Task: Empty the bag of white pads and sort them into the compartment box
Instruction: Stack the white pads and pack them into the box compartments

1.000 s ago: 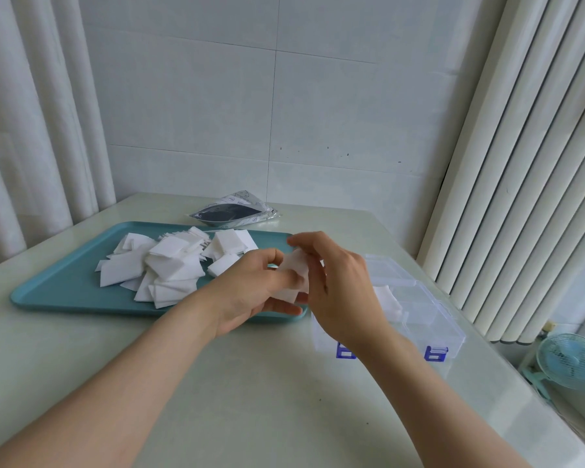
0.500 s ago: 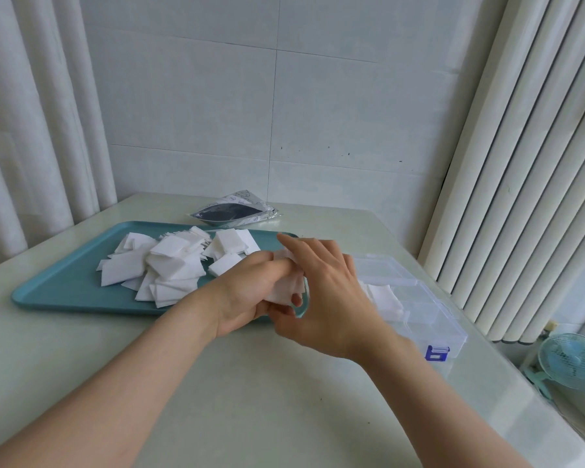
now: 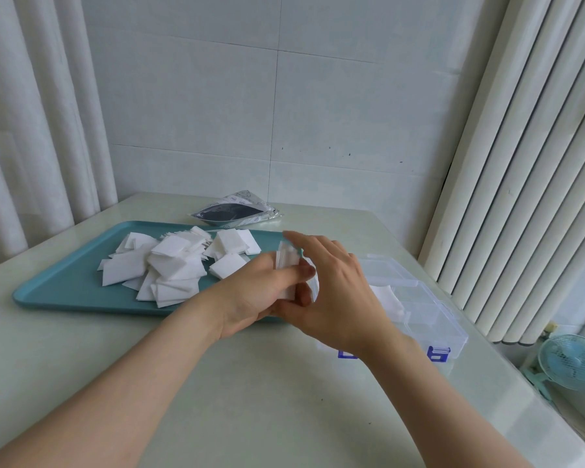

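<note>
in the middle of the frame the left hand (image 3: 250, 292) gripped a small stack of white pads (image 3: 286, 261), thumb and fingers curled round it and holding it on edge above the near right corner of the teal tray (image 3: 65, 292). the right hand (image 3: 338, 292) lay against the far side of that stack, its fingers stretched nearly straight and blurred, gripping nothing that could be made out. left of the hands, a loose pile of pads (image 3: 169, 265) lay scattered on the tray. the bag (image 3: 233, 212) lay flat on the table (image 3: 250, 383) just behind the tray, toward the upper centre. the clear compartment box (image 3: 419, 312) sat open at centre right, partly hidden by the right hand, with a few pads (image 3: 385, 298) in one middle compartment and two blue latches (image 3: 438, 353) on its near edge. a small fan (image 3: 571, 361) stood at the lower right.
</note>
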Demonstrator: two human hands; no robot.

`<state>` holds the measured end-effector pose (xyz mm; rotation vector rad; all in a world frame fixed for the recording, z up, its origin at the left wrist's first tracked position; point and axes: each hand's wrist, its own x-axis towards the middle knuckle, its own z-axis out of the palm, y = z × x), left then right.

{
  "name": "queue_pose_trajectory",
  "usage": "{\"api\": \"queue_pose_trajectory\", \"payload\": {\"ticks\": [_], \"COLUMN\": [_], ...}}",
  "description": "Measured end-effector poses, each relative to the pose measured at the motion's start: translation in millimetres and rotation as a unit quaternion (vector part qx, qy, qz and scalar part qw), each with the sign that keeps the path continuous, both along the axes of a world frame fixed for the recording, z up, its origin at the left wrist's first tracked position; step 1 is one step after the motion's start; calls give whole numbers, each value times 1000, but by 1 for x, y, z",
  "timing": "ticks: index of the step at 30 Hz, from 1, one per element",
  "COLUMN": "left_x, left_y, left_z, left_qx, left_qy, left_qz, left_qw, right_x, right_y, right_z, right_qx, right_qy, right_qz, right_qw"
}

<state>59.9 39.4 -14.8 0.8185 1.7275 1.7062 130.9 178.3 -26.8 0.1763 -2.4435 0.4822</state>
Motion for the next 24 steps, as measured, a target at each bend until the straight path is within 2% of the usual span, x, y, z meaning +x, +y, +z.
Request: {"api": "queue_pose_trajectory", "payload": {"ticks": [10,15,18,20,22,24], "left_x": [1,0,-4,-7,-6,0], "left_y": [2,2,1,3,11,20], "left_z": [-1,-3,-5,-9,-16,-20], "left_qx": [-34,-42,-43,-58,-68,-56], "left_qy": [60,123,157,236,331,371], "left_qz": [5,17,30,68,139,215], "left_qw": [998,991,986,968,931,902], "right_x": [2,7,7,7,6,4], "right_y": [1,1,3,3,1,3], "right_z": [4,6,6,7,8,8], "right_qx": [-22,-19,-63,-95,-116,-128], "right_qy": [10,19,56,73,86,92], "right_qz": [0,52,85,87,86,83], "right_qw": [1000,998,993,989,986,984]}}
